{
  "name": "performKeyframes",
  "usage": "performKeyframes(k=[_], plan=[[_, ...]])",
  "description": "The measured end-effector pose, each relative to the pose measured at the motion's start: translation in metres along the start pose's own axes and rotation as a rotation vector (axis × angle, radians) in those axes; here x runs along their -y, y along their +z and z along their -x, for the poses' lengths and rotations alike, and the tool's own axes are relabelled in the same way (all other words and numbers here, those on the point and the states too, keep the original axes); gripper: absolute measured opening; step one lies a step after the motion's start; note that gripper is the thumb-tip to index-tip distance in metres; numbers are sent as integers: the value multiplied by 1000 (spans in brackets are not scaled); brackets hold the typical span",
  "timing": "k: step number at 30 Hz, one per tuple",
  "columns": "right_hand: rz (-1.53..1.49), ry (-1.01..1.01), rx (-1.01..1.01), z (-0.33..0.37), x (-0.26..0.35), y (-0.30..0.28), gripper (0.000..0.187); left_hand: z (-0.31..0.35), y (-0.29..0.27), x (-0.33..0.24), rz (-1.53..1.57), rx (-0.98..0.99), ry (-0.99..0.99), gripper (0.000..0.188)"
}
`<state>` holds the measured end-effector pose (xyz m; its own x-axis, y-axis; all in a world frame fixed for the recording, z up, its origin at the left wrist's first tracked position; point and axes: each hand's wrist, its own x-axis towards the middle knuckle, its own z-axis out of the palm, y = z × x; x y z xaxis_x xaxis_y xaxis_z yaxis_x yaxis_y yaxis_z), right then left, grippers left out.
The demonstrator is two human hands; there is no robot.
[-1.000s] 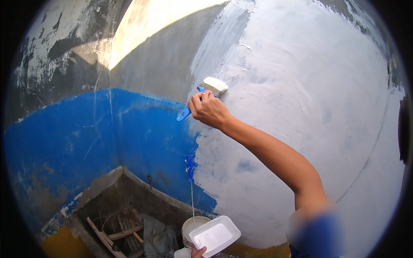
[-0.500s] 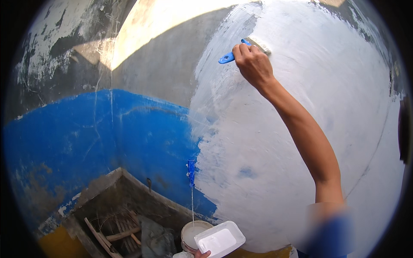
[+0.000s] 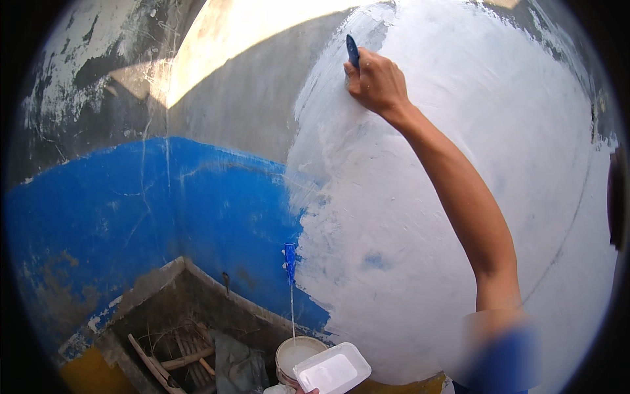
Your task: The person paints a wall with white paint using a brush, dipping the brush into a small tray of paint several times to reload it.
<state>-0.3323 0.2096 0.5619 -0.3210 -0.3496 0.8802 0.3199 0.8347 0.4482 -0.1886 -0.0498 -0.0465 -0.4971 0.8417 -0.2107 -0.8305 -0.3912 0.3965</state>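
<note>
My right hand (image 3: 378, 82) is closed round the blue handle of a paintbrush (image 3: 353, 51), high up against the wall near the left border of the white paint (image 3: 446, 164). The bristles are hidden by the hand. At the lower edge, my left hand (image 3: 307, 391) shows only its fingertips, gripping a white rectangular plastic tub (image 3: 333, 369) with white paint inside. Behind the tub stands a round bucket (image 3: 296, 353) holding pale liquid. A rod with a blue handle (image 3: 290, 262) stands up out of the bucket, against the wall.
Blue paint (image 3: 223, 203) covers the lower wall on the left, with bare grey plaster (image 3: 243, 98) above. At lower left, a concrete-edged recess (image 3: 151, 282) holds wooden pieces (image 3: 187, 358) and a grey sheet (image 3: 237, 368). A dark object (image 3: 615, 197) sits at the far right.
My right hand has shifted slightly up and left along the wall, and the brush handle has turned from sloping sideways to pointing upward. The tub has moved slightly down and left.
</note>
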Motion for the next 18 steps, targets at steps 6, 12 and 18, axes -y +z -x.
performKeyframes(k=[6,12,18], plan=[[574,-239,-18,-18,-44,-29,7,4,3,-3,-29,12,-15,45],[54,-789,292,206,87,49,11,7,19,-4,-45,12,-23,45],[-184,-17,318,107,50,-2,11,8,7,1,-27,20,-65,48]])
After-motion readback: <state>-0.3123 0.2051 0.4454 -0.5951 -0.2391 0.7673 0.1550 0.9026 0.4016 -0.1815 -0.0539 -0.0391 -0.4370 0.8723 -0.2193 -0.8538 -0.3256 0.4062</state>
